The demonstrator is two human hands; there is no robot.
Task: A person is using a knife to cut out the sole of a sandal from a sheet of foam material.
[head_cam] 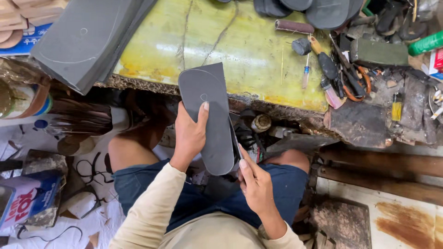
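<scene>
At ten o'clock, a stack of dark grey foam sheets is leaning over the edge of the worktop, whose yellow surface is glossy, cracked and crumbling along its near rim. At centre, the left hand is wrapping the left edge of a sole-shaped grey foam piece, thumb lying across its matte face; that grip is closing on the piece, which is standing lengthwise over the worktop's near edge and the person's lap. At five o'clock from it, the right hand is pressing against the piece's lower right edge, fingers curled round a thin blade-like tool that is hard to make out. At two o'clock, a brown cylindrical roller, a screwdriver and dark brushes are lying among scraps.
</scene>
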